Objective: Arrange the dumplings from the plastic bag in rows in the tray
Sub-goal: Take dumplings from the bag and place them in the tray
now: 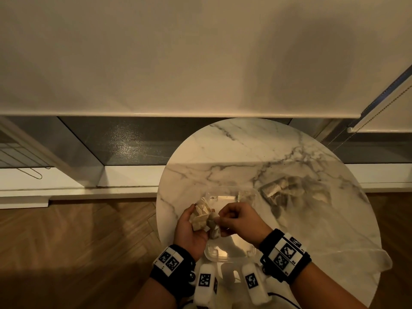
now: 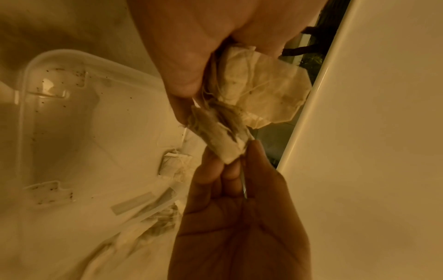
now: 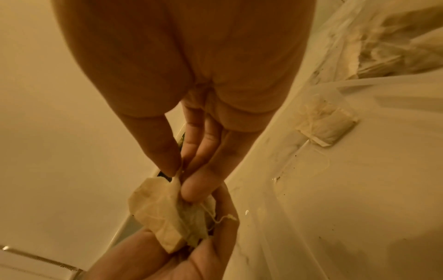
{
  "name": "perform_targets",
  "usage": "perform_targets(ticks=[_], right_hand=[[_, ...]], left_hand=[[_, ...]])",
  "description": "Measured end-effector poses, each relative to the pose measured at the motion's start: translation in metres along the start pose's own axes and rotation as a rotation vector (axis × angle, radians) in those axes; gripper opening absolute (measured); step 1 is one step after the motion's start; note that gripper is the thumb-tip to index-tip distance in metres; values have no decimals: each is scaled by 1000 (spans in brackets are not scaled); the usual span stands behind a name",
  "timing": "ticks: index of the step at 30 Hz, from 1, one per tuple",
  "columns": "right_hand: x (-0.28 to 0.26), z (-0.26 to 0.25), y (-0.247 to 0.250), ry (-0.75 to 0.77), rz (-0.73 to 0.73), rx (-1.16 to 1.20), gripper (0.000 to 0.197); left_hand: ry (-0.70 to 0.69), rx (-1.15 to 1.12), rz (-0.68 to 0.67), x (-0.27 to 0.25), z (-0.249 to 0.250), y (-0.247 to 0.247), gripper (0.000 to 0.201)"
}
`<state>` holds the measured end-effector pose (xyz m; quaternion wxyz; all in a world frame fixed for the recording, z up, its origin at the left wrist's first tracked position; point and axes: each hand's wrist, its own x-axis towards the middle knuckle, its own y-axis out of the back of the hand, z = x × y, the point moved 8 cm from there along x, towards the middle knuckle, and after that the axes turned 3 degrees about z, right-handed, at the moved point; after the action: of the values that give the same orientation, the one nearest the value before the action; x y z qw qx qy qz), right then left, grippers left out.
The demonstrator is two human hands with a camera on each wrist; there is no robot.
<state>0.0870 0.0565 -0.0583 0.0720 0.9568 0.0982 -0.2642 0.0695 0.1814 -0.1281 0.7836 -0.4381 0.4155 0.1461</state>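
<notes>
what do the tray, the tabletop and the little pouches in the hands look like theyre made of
Tray: clear, glossy plastic; the table shows through it and its rim catches glints.
Tabletop: white with grey veins and a soft sheen, so marble or a marble-look surface.
Pouches: thin, matte, creased, paper-like mesh with loose threads, more like tea bags than dough; held by the left hand and right hand.

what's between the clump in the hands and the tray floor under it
Nothing visible. The left hand holds the clump of pouches and the right hand pinches one pouch off it, above the clear tray. Only one pouch lies in the tray, at the far end beside the plastic bag.
</notes>
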Motion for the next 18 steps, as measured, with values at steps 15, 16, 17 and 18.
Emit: perform_targets(ticks=[15, 16, 17, 18], right_hand=[[-8, -15, -2, 70, -21, 306, 10], [-9, -20, -5, 91, -39, 307, 9], [-10, -24, -7, 116, -51, 283, 9], [-10, -28, -8, 143, -53, 238, 8]], left_hand=[[-26, 9, -50, -1, 16, 7, 38], [-5, 42, -66, -3, 12, 5, 38], [4, 74, -66, -3, 7, 4, 39], [6, 95, -64, -4, 3, 2, 39]])
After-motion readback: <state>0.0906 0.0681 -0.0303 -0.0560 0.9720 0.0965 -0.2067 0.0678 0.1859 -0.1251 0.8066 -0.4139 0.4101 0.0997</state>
